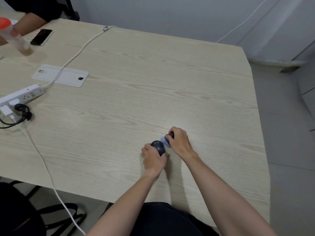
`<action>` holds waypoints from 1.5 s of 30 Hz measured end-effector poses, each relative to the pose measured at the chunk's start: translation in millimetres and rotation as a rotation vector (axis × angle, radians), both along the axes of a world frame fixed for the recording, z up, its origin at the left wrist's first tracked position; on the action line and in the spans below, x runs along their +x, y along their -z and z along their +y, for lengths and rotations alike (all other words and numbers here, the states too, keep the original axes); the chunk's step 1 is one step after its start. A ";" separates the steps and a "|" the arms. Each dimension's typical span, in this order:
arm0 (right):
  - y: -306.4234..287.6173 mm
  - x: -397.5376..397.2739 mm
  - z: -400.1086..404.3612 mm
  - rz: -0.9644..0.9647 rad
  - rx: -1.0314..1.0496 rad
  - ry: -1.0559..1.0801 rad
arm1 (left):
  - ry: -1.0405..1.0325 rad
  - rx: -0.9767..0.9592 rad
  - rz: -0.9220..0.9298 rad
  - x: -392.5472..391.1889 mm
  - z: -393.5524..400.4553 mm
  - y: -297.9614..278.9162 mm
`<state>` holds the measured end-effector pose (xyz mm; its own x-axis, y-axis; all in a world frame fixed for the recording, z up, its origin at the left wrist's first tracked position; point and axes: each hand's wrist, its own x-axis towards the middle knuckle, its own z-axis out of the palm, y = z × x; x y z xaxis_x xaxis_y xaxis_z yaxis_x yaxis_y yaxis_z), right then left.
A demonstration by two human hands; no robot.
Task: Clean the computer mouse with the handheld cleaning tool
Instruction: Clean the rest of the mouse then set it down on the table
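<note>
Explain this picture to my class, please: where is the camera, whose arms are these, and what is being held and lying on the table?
There is one picture, taken by a camera worn on a person's head, looking down at their own bare arms. No machine is involved. The left hand grips a dark computer mouse. The right hand holds a small cleaning tool with its pale head against the mouse. On the wooden table lie a white power strip, its cable, a phone and a blurred bottle. Another person's arm rests at the far corner.

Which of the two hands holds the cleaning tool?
The right hand grips the cleaning tool, its pale head against the mouse; the left hand only steadies the mouse.
</note>
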<state>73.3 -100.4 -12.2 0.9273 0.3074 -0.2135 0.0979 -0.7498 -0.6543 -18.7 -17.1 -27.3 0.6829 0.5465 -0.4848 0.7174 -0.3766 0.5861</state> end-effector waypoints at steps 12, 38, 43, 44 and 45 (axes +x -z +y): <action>3.4 0.0 -10.9 -0.001 0.075 0.164 | 0.161 0.072 0.086 30.6 14.7 -5.4; -4.7 -9.0 -13.8 0.034 0.249 0.326 | 0.296 -0.041 0.027 40.3 39.8 -3.6; 3.8 -9.4 -15.5 0.055 0.149 0.306 | 0.318 -0.003 0.021 39.8 40.8 -2.0; 4.2 -9.0 -16.6 0.039 0.142 0.327 | 0.325 0.007 0.020 39.4 40.8 -1.3; 3.2 -8.6 -17.0 0.023 0.152 0.338 | 0.330 0.012 0.019 39.2 40.6 -1.0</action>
